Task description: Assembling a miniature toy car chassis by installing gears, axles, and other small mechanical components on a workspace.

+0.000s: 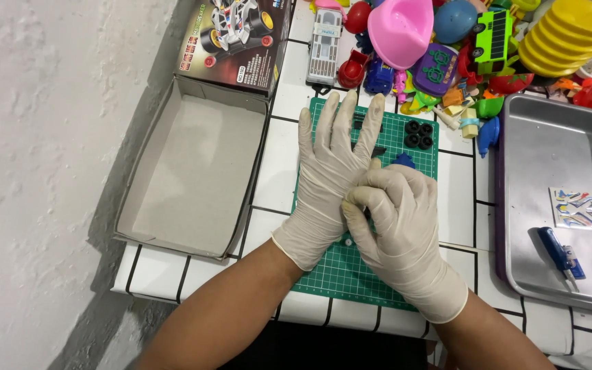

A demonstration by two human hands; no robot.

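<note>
Both hands wear thin white gloves and hover over a green cutting mat (340,274) on the white tiled table. My left hand (330,164) is stretched flat, fingers apart and pointing away from me. My right hand (395,219) pinches the glove at the left hand's edge, fingers curled on it. Beyond the fingertips lie several small black toy wheels (418,134), a dark part (378,150) and a blue piece (403,160), partly hidden by the right hand.
An open, empty cardboard box (193,171) with its printed lid (236,38) lies to the left. A metal tray (560,199) on the right holds a sticker sheet (582,209) and a blue tool (560,255). A heap of colourful plastic toys (460,41) fills the back.
</note>
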